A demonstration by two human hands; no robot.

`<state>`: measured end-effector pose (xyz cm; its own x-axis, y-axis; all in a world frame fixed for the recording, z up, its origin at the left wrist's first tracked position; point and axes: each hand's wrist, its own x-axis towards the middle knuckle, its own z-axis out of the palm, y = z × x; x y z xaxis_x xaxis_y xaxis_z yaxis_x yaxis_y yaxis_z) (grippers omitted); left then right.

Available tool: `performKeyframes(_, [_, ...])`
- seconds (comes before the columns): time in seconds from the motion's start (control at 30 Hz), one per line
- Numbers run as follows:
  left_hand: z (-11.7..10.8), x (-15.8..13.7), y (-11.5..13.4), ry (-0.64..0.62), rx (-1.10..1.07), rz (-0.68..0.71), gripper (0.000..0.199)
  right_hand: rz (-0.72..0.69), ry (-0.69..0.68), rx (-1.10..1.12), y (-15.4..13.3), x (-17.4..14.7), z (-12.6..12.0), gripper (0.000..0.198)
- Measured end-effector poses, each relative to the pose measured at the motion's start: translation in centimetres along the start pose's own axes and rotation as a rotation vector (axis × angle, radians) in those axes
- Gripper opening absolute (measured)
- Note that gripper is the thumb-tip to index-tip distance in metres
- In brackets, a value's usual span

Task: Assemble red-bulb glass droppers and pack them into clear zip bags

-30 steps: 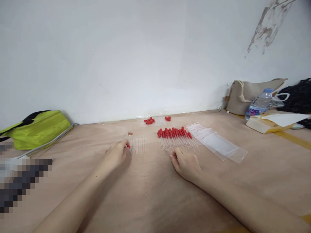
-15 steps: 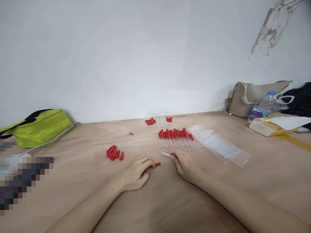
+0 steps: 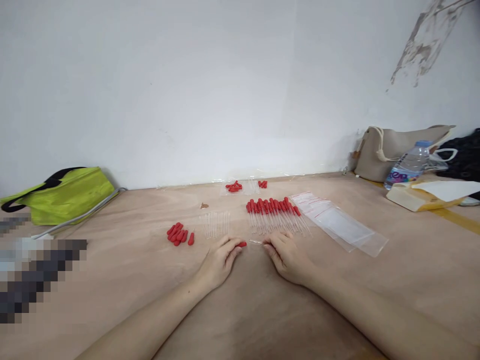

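Note:
Between the thumb and fingers of my left hand [image 3: 221, 260] is a red rubber dropper bulb [image 3: 243, 244], its open end facing right. My right hand [image 3: 287, 256] pinches a clear glass pipette tube [image 3: 255, 242] that points left toward the bulb, with a small gap between the two. Beyond my left hand lie several loose glass tubes [image 3: 217, 225] side by side. A pile of red bulbs [image 3: 178, 233] rests left of them. Past my right hand, assembled droppers [image 3: 275, 215] with red bulbs lie in a row.
Clear zip bags [image 3: 341, 225] lie right of the droppers. Bagged red bulbs [image 3: 234, 186] sit by the wall. A green bag [image 3: 71, 197] and grey cable [image 3: 80, 214] are at left. A water bottle [image 3: 408, 162], beige bag [image 3: 378, 165] and yellow-white packet [image 3: 416, 195] stand at right.
My left hand has lifted the red bulb and turned it toward the glass tube. My right hand keeps its pinch on the tube, which is now closer to the bulb.

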<state>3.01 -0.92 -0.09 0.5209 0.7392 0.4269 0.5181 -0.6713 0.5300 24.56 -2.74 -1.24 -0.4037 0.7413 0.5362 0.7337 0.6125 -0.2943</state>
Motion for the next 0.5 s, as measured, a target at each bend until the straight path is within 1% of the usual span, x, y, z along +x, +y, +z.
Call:
performKeyframes(0.1, [0.08,0.06,0.16,-0.012,-0.010,0.016,0.023,-0.021,0.012,0.022,-0.09,0.02,-0.04,0.018])
performKeyframes(0.33, [-0.07,0.05,0.51,-0.025,0.011,0.033,0.024,-0.082,-0.027,-0.008,-0.08,0.10,-0.01,0.020])
performKeyframes(0.5, [-0.28,-0.04,0.78,-0.071,0.018,0.040,0.020,-0.118,-0.047,-0.001,0.09,0.18,-0.05,0.022])
